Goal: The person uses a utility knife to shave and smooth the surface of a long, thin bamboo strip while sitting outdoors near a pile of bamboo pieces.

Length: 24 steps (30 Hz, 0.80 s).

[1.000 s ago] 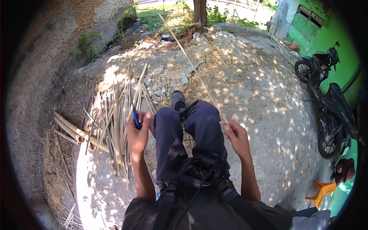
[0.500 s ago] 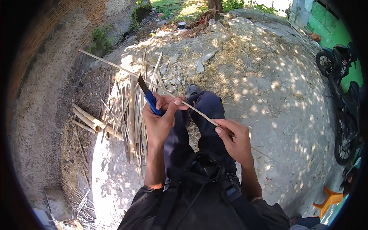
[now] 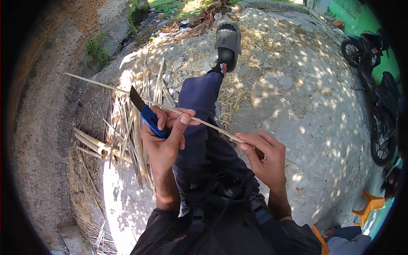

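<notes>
A long, thin bamboo strip [image 3: 214,127] slants across in front of me, its far end out to the upper left. My left hand [image 3: 163,146] is closed, with the strip between thumb and fingers. The same hand also grips a blue utility knife [image 3: 149,120], whose dark blade is extended and points up and left, close beside the strip. At the strip's near end, my right hand [image 3: 268,158] pinches it between thumb and fingers. The strip's last bit is hidden in that hand.
Split bamboo strips [image 3: 138,140] lie in a pile at the left, near thicker bamboo poles [image 3: 90,141]. My leg with a grey slipper [image 3: 227,40] reaches forward over concrete and dry shavings. Motorcycles [image 3: 376,102] stand along the right; an orange plastic stool [image 3: 368,208] is at lower right.
One leg has swung forward, bringing the slipper into full view. Both hands keep their hold; the left hand, knife and strip have shifted slightly left. A second orange piece and grey cloth now show lower right.
</notes>
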Motion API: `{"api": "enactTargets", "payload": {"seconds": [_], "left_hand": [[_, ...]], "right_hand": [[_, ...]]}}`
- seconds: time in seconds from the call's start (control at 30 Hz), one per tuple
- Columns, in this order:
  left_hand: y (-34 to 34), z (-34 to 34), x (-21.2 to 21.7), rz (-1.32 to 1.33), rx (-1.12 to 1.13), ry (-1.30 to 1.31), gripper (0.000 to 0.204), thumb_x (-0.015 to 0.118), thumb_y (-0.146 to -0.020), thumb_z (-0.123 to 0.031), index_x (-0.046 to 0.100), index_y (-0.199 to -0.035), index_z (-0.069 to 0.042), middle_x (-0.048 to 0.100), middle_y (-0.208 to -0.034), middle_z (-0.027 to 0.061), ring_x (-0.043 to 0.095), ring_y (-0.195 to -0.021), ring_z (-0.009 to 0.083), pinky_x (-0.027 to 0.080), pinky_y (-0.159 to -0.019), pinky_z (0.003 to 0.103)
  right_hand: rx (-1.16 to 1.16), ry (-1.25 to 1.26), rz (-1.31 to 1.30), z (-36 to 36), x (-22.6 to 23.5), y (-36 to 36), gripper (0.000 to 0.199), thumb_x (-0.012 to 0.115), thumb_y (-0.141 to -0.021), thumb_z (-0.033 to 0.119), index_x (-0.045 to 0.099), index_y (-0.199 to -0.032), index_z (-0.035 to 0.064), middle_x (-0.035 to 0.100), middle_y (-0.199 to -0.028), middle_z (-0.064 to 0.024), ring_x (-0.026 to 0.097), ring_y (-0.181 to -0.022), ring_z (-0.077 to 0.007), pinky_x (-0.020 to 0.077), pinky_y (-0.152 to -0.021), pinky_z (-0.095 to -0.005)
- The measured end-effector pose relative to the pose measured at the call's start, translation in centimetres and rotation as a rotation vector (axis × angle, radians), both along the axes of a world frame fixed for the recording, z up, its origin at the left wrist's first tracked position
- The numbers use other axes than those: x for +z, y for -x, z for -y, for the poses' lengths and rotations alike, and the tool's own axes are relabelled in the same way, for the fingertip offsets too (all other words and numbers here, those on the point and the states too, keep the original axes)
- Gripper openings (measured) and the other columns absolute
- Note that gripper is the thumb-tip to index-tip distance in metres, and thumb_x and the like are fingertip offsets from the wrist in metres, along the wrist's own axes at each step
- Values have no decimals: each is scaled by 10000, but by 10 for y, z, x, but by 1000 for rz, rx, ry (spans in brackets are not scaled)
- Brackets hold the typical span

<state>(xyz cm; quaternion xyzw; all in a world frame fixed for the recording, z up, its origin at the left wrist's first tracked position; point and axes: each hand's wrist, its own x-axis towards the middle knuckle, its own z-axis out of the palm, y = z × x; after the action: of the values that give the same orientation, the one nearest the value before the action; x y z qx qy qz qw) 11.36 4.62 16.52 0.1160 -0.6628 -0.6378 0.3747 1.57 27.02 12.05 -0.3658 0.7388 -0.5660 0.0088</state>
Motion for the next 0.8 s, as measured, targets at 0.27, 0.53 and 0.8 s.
{"api": "enactTargets", "payload": {"seconds": [0.27,0.53,0.8], "left_hand": [[5,15,-33,16,-54,-168,348,685,-990,59,394,-916,-117,743,-994,252,800,-830,238,442,-415,201],[-7,36,-58,64,-63,-244,370,678,-998,72,372,-901,-111,763,-1033,228,807,-917,243,483,-469,212],[-40,60,-100,258,104,160,711,313,-1107,-663,525,-924,-10,609,-812,70,478,-525,71,284,-462,232]], "right_hand": [[8,-106,51,11,-8,-7,209,758,-957,59,800,-1161,77,675,-820,-48,504,-547,-96,382,-514,-279],[73,-203,228,33,-10,-9,191,708,-994,46,791,-1165,27,693,-835,-71,589,-636,-95,414,-547,-254],[221,-215,344,83,-13,0,242,595,-1068,83,743,-1244,11,664,-895,-80,606,-779,-115,457,-665,-289]]}}
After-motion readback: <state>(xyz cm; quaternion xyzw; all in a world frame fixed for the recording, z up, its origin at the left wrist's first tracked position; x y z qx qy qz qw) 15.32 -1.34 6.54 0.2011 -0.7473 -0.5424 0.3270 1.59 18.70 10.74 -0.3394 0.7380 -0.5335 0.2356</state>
